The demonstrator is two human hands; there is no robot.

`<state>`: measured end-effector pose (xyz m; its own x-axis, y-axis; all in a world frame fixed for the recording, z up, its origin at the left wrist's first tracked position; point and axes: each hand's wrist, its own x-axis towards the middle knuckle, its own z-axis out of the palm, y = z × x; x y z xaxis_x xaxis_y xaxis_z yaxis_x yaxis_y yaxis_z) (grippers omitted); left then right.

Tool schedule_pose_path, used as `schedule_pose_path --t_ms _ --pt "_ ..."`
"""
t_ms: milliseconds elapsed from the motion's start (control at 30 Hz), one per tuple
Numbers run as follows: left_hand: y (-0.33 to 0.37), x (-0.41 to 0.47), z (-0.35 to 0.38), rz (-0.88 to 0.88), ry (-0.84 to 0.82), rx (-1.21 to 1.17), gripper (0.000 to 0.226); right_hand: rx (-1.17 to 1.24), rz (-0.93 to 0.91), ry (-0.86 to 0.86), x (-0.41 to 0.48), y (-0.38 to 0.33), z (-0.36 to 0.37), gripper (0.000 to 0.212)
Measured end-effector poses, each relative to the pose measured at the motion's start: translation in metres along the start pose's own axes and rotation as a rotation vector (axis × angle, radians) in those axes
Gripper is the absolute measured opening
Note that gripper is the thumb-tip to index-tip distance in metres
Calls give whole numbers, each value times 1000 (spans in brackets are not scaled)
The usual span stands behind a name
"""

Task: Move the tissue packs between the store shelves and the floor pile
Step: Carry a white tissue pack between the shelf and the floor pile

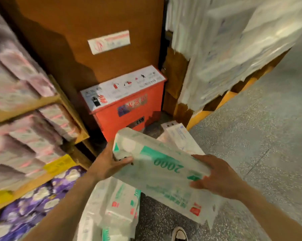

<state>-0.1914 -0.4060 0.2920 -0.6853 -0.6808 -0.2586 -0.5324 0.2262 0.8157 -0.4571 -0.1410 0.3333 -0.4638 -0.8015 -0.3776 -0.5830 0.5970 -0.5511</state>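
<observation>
Holding a big white tissue pack [164,171] up in the air, both hands on it. Its long axis runs diagonally: the far end points up-left toward the red fire box [129,108], the near end down-right. The printed face is tilted up at the camera, so the green "2000" reads upside down.

The left hand [110,164] grips the far end, thumb over the top and fingers curled underneath. The right hand [216,178] clamps the near end, thumb along the top edge and fingers wrapped round the side.

Right below sits the floor pile [112,206] of similar packs, plus another pack [178,136] lying just past it, near the box. The shelves [68,105] on the left carry pink packs [25,122], with purple packs [33,202] at the bottom. There's a blurry white stack [225,49] on the right, and a shoe [179,234] at the bottom edge.
</observation>
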Motion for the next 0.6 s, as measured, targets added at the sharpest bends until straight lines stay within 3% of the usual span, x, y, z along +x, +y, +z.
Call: schedule_pose_path --t_ms 100,233,367,500,600 --pt "52 -58 -64 -40 14 -239 90 51 -69 -24 -35 -65 -57 90" --pt "116 -128 -133 -65 74 -337 56 84 -167 -67 -75 -153 -120 80" --pt "169 -193 -181 -52 255 -454 55 223 -257 -43 -95 -214 -166 84" --pt "213 -257 -199 -23 498 -494 30 380 -368 73 -98 -262 -189 95" --pt "232 -304 -194 -39 667 -488 22 581 -385 39 -106 -299 -192 84"
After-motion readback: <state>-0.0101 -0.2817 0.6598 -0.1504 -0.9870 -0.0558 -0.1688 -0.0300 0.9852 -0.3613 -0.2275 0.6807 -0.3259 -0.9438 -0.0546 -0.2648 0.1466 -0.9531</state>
